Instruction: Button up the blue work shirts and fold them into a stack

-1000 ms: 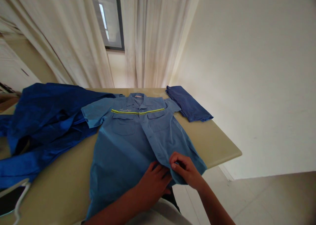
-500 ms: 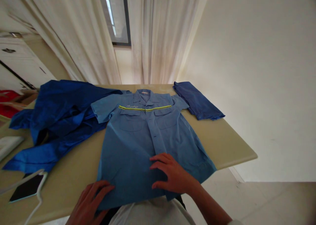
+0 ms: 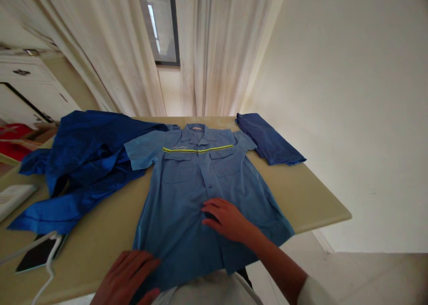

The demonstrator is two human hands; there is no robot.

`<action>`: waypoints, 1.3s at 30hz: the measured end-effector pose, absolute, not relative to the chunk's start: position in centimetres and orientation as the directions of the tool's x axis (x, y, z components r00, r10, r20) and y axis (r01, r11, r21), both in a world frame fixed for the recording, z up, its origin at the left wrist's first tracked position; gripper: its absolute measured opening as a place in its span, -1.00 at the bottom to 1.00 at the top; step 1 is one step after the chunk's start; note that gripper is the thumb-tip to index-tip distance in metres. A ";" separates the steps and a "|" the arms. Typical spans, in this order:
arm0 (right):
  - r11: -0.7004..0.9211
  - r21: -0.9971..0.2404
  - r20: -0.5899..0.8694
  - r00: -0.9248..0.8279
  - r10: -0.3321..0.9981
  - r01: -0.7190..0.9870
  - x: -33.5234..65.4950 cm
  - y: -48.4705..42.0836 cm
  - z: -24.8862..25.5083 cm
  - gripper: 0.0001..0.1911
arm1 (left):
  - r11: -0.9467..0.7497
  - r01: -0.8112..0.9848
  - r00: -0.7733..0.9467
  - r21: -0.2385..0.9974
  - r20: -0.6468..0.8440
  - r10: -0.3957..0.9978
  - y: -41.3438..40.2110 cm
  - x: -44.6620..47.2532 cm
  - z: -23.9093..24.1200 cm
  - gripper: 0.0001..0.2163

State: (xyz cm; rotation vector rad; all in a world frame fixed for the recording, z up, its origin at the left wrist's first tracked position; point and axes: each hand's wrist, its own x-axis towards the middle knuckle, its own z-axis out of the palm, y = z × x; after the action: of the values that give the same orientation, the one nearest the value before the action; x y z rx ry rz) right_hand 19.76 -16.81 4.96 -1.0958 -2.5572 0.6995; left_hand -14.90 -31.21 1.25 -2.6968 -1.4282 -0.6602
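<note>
A blue short-sleeved work shirt (image 3: 179, 216) lies front up on the table, its collar away from me and its hem hanging over the near edge. A yellow stripe crosses the chest above two flap pockets. My left hand (image 3: 129, 274) rests on the shirt's lower left corner, fingers stretched over the cloth, thumb apart; it is slightly blurred. On the lower front, beside the button placket, my right hand (image 3: 229, 220) touches the fabric with its fingers apart. Neither hand appears to grip the cloth.
Crumpled dark blue clothing (image 3: 87, 158) lies left of the shirt. A folded navy garment (image 3: 269, 140) sits at the table's (image 3: 301, 202) far right. A phone (image 3: 40, 253), a white cable (image 3: 50, 269) and a white device (image 3: 15, 198) are at the left. Curtains (image 3: 214, 51) hang behind.
My right hand has slid slightly up the shirt front. My left hand has shifted a little to the right over the lower left corner, where creases now run. The view has tilted slightly.
</note>
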 end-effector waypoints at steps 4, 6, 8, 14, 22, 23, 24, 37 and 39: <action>0.468 -0.450 0.113 -0.471 0.875 0.761 17.7 -11.0 6.1 -0.63 | -0.554 0.800 0.475 0.231 0.322 0.819 -24.4 -10.8 4.1 -0.75; 0.352 -0.406 0.108 -0.338 0.935 0.843 16.2 -7.8 6.1 -0.60 | -0.509 0.818 0.447 0.269 0.261 0.856 -19.7 -8.0 4.7 -0.69; 0.281 -0.349 0.084 -0.269 0.959 0.894 14.8 -5.4 5.6 -0.59 | -0.446 0.850 0.402 0.281 0.201 0.893 -14.9 -5.3 4.6 -0.63; 0.180 -0.386 0.115 -0.147 0.983 0.905 14.4 -2.5 2.6 -0.70 | -0.166 0.947 0.132 0.276 0.140 0.981 -5.0 -0.1 2.7 -0.59; 0.070 -0.708 0.178 0.082 0.981 0.703 16.5 -1.0 0.2 -0.72 | -0.134 0.951 0.040 0.280 0.316 0.948 -4.4 1.1 0.7 -0.66; 0.083 -0.718 0.184 0.074 0.980 0.691 16.5 -1.0 0.2 -0.75 | -0.178 0.944 0.088 0.277 0.308 0.947 -4.4 1.0 0.6 -0.67; 0.099 -0.731 0.191 0.062 0.980 0.675 16.4 -0.9 0.1 -0.76 | -0.201 0.939 0.117 0.278 0.293 0.949 -4.3 0.9 0.5 -0.68; 0.093 -0.932 0.091 -0.023 0.996 0.351 16.4 0.3 -0.4 -0.69 | -0.154 0.898 0.075 0.413 0.201 0.977 -3.2 0.3 0.1 -0.84; 0.096 -0.934 0.092 -0.026 0.995 0.345 16.5 0.4 -0.4 -0.67 | -0.171 0.883 0.079 0.437 0.222 0.972 -3.2 0.4 0.1 -0.88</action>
State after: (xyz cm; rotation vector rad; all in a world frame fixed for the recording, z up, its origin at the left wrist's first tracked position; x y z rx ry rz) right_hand 16.45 0.43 -0.35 -1.3831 -1.5146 0.9560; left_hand 0.42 -3.20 0.12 -2.4373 -2.1304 -0.7861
